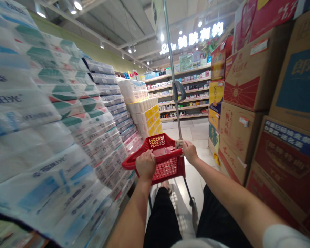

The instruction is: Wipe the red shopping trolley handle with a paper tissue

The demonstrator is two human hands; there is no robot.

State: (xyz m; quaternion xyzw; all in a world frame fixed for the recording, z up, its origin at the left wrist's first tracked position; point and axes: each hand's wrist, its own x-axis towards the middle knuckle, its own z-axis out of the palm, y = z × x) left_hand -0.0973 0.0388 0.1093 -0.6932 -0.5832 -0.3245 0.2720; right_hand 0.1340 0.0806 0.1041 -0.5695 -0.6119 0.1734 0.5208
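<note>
A red plastic shopping cart [167, 170] with a mesh basket is directly in front of me. My left hand [146, 164] is wrapped round the middle of its red handle. At the handle's right end my right hand [189, 151] is closed on the cart, beside something pale and patterned [179, 143]. A metal pole [171, 58] rises from just by the right hand, bearing a grey hook-like piece [179, 91] partway up. Whether that hand also touches the pole, I cannot tell. Inside the basket lies a reddish package [161, 151], partly hidden by the handle.
Tall stacks of wrapped tissue packs [49, 137] line the left side. On the right, cardboard boxes [245, 69] are piled high. A pale tiled floor [193, 134] runs between them towards stocked shelves [188, 91] at the far end.
</note>
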